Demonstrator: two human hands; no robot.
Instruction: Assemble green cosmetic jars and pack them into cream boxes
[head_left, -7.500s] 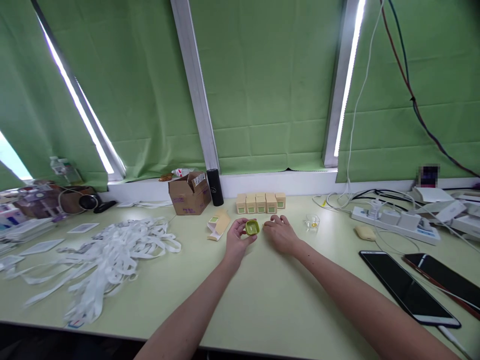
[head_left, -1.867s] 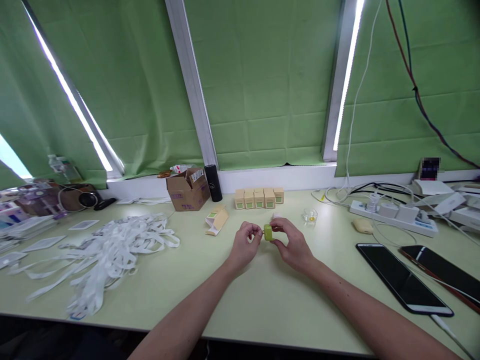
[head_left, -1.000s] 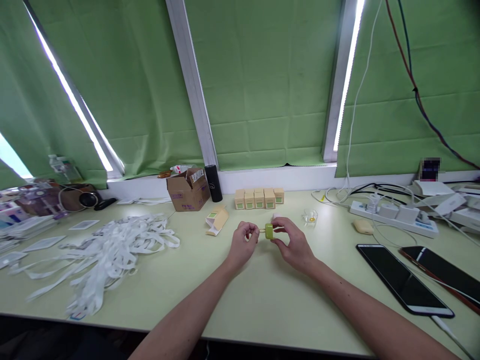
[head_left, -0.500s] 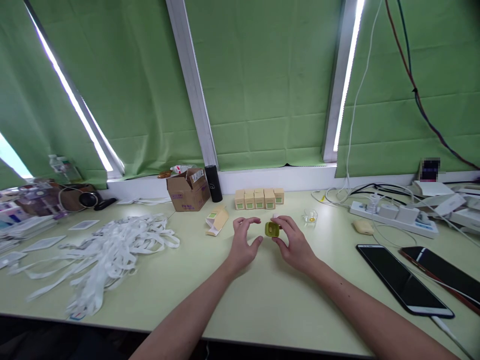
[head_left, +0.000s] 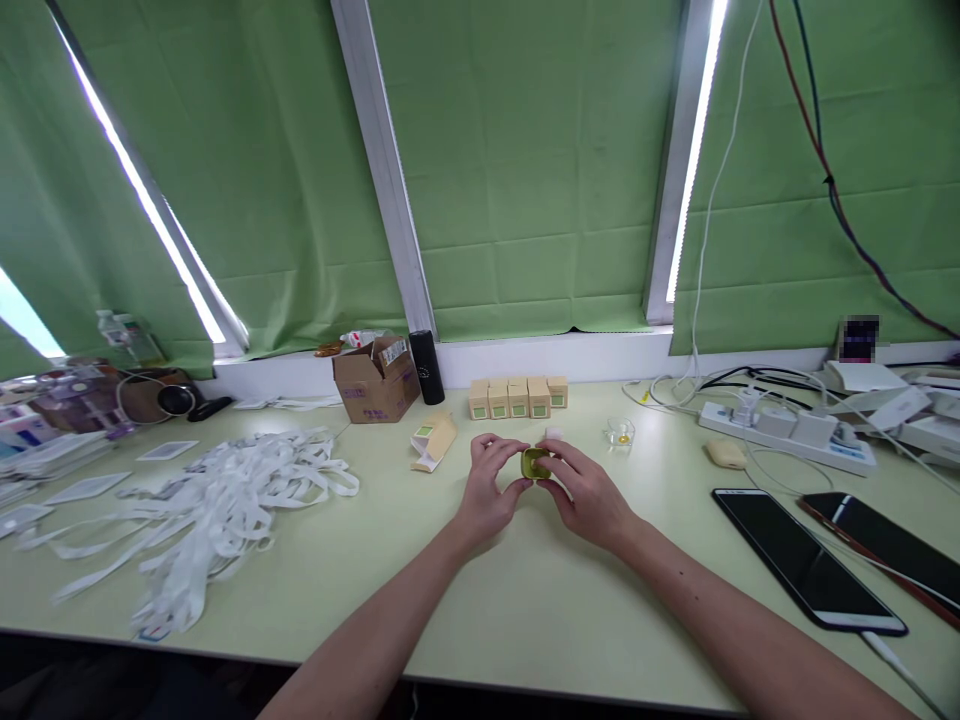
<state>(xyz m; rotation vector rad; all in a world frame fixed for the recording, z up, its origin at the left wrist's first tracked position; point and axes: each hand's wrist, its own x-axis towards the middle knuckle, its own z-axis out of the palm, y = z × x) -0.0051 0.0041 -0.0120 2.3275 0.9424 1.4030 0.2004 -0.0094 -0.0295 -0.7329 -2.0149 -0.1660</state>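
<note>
Just above the table, a small olive-green, square, hollow piece with rounded corners (head_left: 534, 463) is between my hands, its recessed side facing me. My left hand (head_left: 489, 490) grips its left side between thumb and fingertips. My right hand (head_left: 589, 490) holds it from the right, a finger reaching into the recess. Behind my right hand is a small whitish item (head_left: 553, 433), partly hidden. A small clear container with something yellow inside (head_left: 620, 434) stands to the right. An opened cardboard box (head_left: 433, 441) lies left of my hands.
Several small kraft boxes with green labels (head_left: 519, 399) stand in a row behind. A brown carton (head_left: 375, 382) and a black cylinder (head_left: 426, 367) are at the back. White straps (head_left: 225, 510) lie left; phones (head_left: 810, 560) and a power strip (head_left: 787, 438) right.
The green piece has moved slightly left and turned. My left hand, apart from it before, has closed on its left side, and a right finger now reaches into its recess.
</note>
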